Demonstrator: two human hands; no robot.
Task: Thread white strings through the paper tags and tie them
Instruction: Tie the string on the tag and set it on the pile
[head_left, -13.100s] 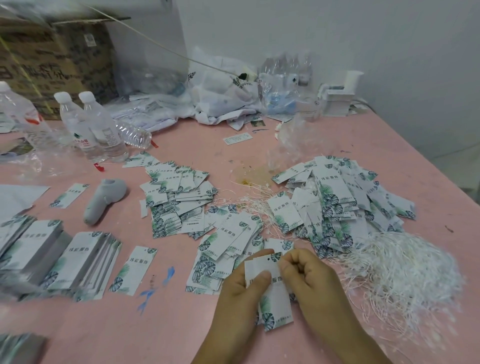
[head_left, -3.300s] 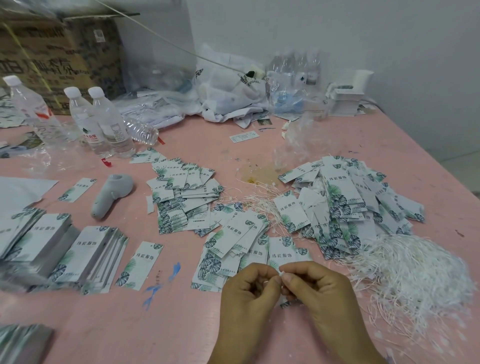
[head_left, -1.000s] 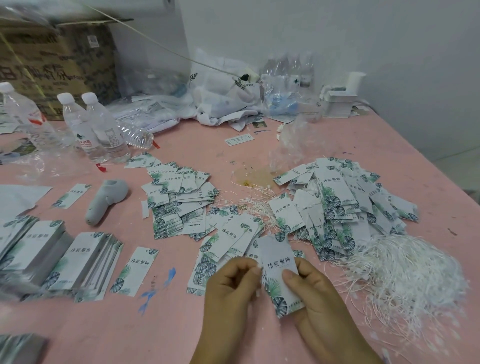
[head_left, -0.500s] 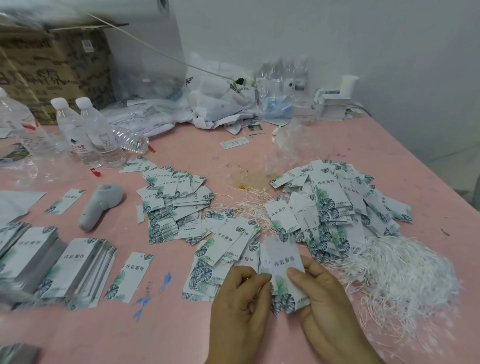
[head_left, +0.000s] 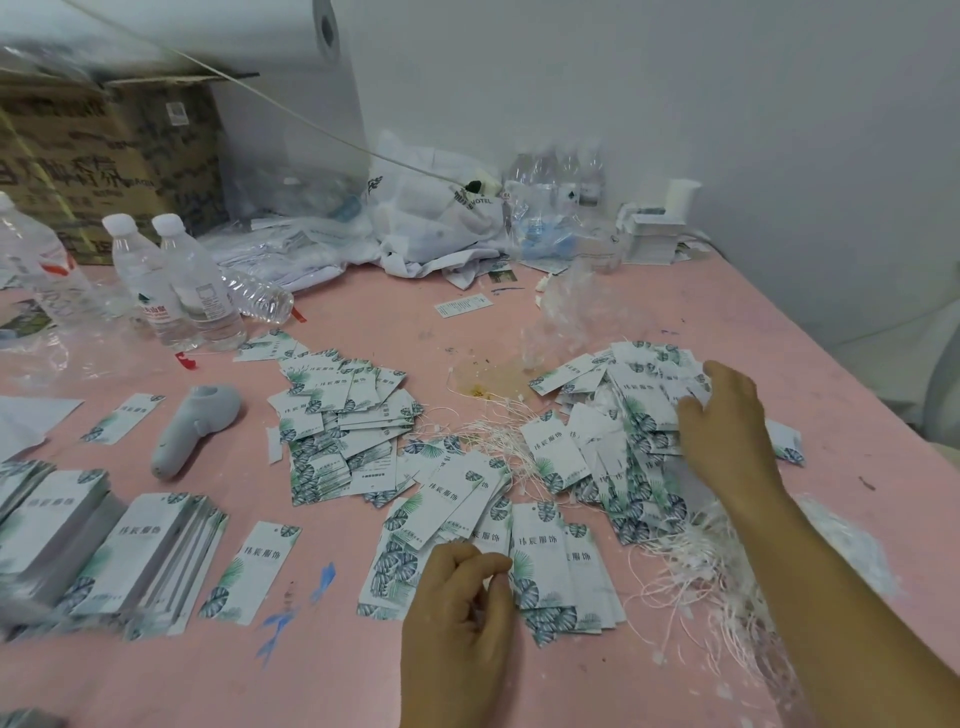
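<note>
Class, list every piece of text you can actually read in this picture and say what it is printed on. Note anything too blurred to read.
"伟宸服饰" on the paper tags, repeated across the piles.
"HOTEL" on the white plastic bag; the letters before it are hidden.
Large characters on the cardboard box: too blurred to read.
Labels on the water bottles: too small to read.
Small card near the table's far side: print too small.

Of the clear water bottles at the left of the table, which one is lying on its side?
The crumpled bottle just right of the two white-capped bottles lies on its side on the pink table; those two stand upright.
</note>
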